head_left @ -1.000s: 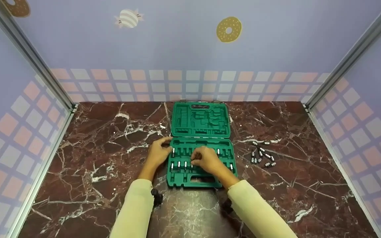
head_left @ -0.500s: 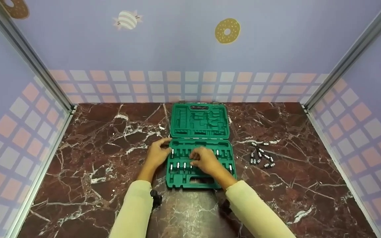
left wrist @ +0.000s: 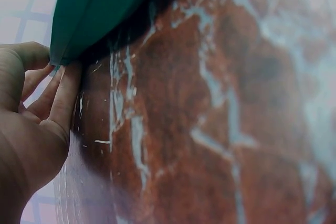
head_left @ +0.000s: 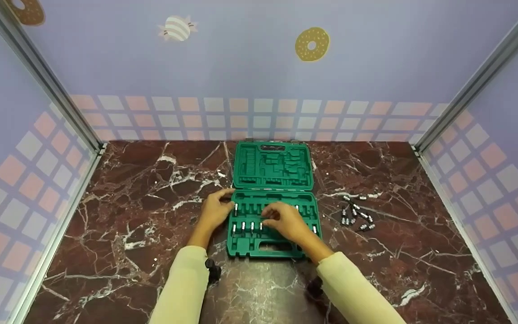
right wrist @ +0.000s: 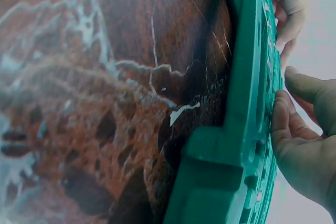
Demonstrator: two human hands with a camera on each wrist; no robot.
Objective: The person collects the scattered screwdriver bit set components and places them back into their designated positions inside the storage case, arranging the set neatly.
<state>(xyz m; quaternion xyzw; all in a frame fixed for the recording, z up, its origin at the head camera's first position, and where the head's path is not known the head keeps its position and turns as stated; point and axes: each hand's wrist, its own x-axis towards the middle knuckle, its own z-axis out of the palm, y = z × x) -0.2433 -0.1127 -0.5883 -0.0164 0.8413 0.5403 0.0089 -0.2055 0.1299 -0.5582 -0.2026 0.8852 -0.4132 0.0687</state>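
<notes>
A green plastic socket case (head_left: 243, 246) lies unfolded on the marble surface, its lid at the back. Several silver bit sockets (head_left: 252, 226) stand in slots of its near half. The left hand (head_left: 216, 210) rests against the case's left side; in the left wrist view its extended fingers (left wrist: 65, 95) touch the edge. Above the slots is the right hand (head_left: 286, 220), its thumb and fingertips apart, close beside a silver bit socket (head_left: 261, 226) in the front row. The right wrist view shows this hand's fingers (right wrist: 282, 116) at the slotted face, with nothing visible between them.
Several loose bit sockets (head_left: 355, 211) lie in a cluster right of the case. The lid (head_left: 273, 164) stands near the patterned back wall (head_left: 259, 58). Walls (head_left: 11, 180) also close off both sides.
The right hand has shifted slightly to the right and its thumb and fingers have parted, leaving the front-row bit socket more exposed in its slot. The left hand stays at the case's edge.
</notes>
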